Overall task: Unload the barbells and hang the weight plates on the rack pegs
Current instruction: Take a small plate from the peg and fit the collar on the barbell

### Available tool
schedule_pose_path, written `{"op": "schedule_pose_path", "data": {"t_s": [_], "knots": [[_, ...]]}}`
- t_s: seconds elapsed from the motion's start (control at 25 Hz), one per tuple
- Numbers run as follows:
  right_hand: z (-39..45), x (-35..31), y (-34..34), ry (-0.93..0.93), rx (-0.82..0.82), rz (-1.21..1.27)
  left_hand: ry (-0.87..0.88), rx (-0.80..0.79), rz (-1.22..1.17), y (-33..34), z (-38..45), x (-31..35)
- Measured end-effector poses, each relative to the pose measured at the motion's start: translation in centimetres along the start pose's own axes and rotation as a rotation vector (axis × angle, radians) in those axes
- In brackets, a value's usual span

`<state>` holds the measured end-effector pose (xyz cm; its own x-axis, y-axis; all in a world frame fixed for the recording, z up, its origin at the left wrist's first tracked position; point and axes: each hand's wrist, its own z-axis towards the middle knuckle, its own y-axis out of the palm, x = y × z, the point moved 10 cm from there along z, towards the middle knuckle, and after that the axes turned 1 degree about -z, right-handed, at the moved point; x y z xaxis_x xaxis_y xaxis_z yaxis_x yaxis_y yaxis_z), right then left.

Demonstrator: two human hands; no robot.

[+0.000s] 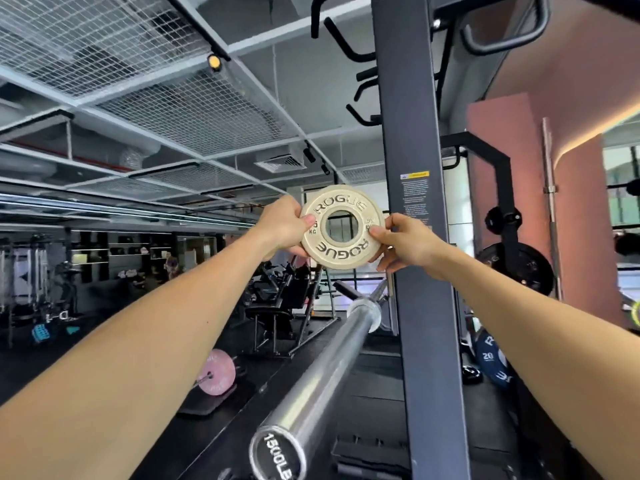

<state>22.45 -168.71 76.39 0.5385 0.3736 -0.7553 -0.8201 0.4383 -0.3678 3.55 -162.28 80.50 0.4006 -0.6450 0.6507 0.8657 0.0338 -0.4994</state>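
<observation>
A small cream weight plate [341, 249] marked ROGUE is held up in the air at arm's length. My left hand [282, 225] grips its left edge and my right hand [403, 242] grips its right edge. The plate is clear of the bar, above and beyond it. Below it runs the bare steel barbell sleeve [323, 372], its end cap close to me at the bottom. The dark rack upright [420, 271] stands just right of the plate.
A black plate [530, 271] hangs on a rack further right, with a blue 20 plate [491, 362] leaning low beside it. A pink plate [216, 372] on another bar lies on the floor at left. Benches and machines fill the room behind.
</observation>
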Motion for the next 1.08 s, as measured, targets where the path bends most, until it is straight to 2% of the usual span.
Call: {"op": "schedule_pose_path", "data": {"t_s": [0.2, 0.4, 0.92, 1.08], "knots": [[-0.7, -0.9, 0.9, 0.028, 0.038, -0.053, 0.018, -0.046, -0.043, -0.4, 0.6, -1.3], [-5.0, -2.8, 1.8, 0.076, 0.077, -0.103, 0.019, -0.109, -0.13, -1.1, -1.9, -1.7], [-22.6, -10.7, 7.0, 0.202, 0.167, -0.193, 0.096, -0.262, -0.237, -7.3, -17.0, -1.8], [-26.5, -11.2, 8.8, 0.243, 0.163, -0.19, 0.047, -0.303, -0.249, -7.8, -20.9, -3.2]]}}
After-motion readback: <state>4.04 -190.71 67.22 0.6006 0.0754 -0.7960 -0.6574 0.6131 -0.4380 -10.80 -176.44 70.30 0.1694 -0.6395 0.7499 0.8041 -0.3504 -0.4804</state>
